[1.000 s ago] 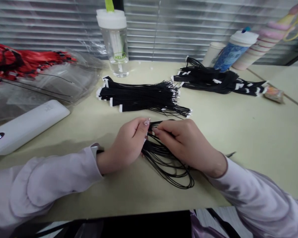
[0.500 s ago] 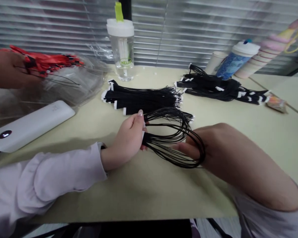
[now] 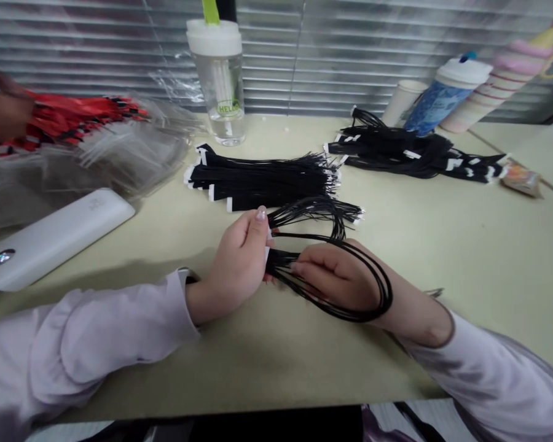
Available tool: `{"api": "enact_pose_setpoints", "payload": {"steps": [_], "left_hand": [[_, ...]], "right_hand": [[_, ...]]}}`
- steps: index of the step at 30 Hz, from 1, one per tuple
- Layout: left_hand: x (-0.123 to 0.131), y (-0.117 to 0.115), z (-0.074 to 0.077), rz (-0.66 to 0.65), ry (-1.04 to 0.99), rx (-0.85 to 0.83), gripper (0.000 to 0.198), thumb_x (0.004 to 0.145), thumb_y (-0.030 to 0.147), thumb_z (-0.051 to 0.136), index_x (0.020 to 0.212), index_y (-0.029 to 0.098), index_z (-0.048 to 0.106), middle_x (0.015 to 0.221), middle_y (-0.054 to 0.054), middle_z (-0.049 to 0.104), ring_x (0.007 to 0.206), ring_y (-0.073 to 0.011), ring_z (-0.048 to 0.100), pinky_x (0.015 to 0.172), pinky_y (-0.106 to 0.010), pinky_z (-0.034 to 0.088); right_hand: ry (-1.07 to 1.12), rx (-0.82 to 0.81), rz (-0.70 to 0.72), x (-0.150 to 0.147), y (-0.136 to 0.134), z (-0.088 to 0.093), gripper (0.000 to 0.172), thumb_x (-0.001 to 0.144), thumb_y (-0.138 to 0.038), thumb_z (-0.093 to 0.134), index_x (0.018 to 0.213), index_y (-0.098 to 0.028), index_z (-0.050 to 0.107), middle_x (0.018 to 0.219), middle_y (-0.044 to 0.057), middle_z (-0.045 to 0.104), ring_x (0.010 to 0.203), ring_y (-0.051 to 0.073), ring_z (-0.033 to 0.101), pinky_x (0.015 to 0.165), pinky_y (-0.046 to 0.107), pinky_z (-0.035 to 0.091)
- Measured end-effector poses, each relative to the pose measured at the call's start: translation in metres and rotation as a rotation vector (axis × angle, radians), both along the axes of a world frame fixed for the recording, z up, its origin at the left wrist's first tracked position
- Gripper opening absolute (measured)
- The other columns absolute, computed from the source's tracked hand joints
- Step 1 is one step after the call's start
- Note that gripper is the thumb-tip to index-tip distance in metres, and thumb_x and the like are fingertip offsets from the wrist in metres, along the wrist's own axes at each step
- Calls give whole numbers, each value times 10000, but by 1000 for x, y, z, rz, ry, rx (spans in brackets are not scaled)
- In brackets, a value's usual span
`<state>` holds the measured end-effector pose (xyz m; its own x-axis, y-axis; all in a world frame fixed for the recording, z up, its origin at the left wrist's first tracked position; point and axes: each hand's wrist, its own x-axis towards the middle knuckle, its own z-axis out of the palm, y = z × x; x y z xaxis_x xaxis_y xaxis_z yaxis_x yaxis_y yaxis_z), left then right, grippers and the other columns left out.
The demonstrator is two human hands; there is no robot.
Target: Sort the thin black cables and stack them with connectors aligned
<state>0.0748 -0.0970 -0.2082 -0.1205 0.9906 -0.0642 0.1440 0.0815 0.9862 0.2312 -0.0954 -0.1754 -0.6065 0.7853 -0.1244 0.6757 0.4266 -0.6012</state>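
Observation:
My left hand (image 3: pixel 237 261) pinches the white-tipped end of a bundle of thin black wires (image 3: pixel 281 264), and the strands fan out to the right. My right hand (image 3: pixel 336 282) lies close to it, fingers curled on the strands. A long wire loop (image 3: pixel 381 288) curves around the outer side of that hand. The upper strands arch up and end near a stack of black wire bundles with white tabs (image 3: pixel 258 181), which lies just beyond my hands. The bundle's far ends are partly hidden.
A second black wire pile (image 3: pixel 410 153) lies at the back right. At the left are a white power bank (image 3: pixel 55 239) and a clear bag of red wires (image 3: pixel 74 116), with a co-worker's hand (image 3: pixel 0 107) there. Several bottles and a paper cup (image 3: pixel 403 101) stand along the back.
My right hand has moved left, from the far side of the wire loop to the strands beside my left hand. The co-worker's hand has drawn back toward the left edge.

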Motion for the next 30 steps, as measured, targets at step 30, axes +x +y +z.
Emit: {"api": "enact_pose_setpoints", "payload": {"steps": [30], "left_hand": [[0,-7,-2,2,75,140,313,875,424,317,718,182,441,577,23,454,390,-52,407,334,-133,380]], "right_hand": [[231,-281,-52,-5,-5,-4,348,843,-375,410,611,-145,530,522,-38,474,486,41,375,448,154,297]]}}
